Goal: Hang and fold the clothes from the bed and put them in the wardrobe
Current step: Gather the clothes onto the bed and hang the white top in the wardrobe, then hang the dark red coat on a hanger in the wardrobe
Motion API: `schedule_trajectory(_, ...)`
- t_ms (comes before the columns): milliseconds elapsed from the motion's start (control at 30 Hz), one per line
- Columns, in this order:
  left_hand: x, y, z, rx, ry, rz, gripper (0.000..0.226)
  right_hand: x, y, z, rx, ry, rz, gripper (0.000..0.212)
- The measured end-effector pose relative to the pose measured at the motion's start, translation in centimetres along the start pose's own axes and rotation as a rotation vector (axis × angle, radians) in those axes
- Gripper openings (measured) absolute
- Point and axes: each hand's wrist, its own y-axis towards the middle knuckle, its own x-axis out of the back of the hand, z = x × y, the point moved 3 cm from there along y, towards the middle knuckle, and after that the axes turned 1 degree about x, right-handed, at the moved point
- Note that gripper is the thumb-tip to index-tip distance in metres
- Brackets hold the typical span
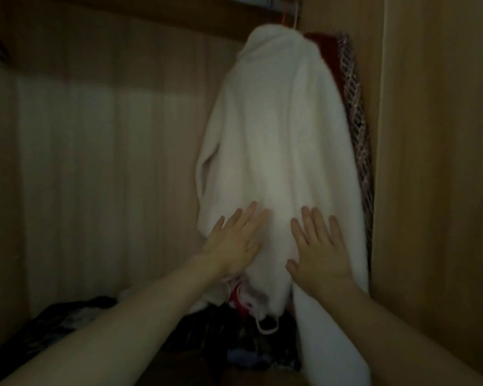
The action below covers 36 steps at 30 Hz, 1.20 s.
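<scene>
The hanging fleece garment point(279, 151) is cream white. Right of it hang a deep red garment point(328, 48) and a criss-cross patterned one point(356, 118). The wardrobe point(430, 135) is light wood-grain; dark clothes point(67, 319) lie near left.

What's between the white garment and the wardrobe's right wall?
In the head view, a red garment and a patterned garment hang between the white garment and the wall.

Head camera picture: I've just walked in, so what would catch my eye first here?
A big white fleecy garment hangs from a hanger at the top right of a wooden wardrobe. Both hands lie flat and open on its lower part, the left hand beside the right hand. Behind it, against the right wall, hang a red garment and a patterned one, and a dark heap of clothes lies on the floor below.
</scene>
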Motion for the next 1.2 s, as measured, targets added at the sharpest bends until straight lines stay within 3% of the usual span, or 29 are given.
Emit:
schedule_trajectory(100, 1.7, -3.8, 0.3, 0.016, 0.102, 0.074, 0.068, 0.1, -2.7, -0.4, -0.046, -0.025, 0.166, 0.085)
schedule_trajectory(267, 3.9, -9.1, -0.5, 0.047, 0.128, 0.179, 0.069, 2.8, -6.3, 0.3, -0.063, 0.134, 0.354, 0.083)
schedule_trajectory(400, 5.6, -10.9, -1.4, 0.047, 0.041, 0.218, 0.069, 6.7, -9.4, 0.8, -0.114, 0.265, 0.315, 0.075)
schedule_trajectory(567, 7.1, -13.1, -5.3, -0.101, -0.044, 0.154, 0.07, 10.1, -16.3, 1.3, -0.156, 0.208, 0.27, 0.071)
schedule_trajectory(733, 6.6, -16.3, -12.2, -0.336, -0.035, -0.102, 0.072, 13.5, -25.3, -1.0, -0.32, 0.076, 0.247, 0.069)
schedule_trajectory(1000, 6.4, -21.3, -26.6, -0.559, -0.263, -0.132, 0.072, 20.1, -40.9, -6.2, -0.716, -0.16, 0.274, 0.069)
schedule_trajectory(1200, 8.3, -29.2, -37.6, -0.792, -0.47, -0.024, 0.07, 25.3, -52.9, -7.4, -0.959, -0.209, 0.317, 0.068)
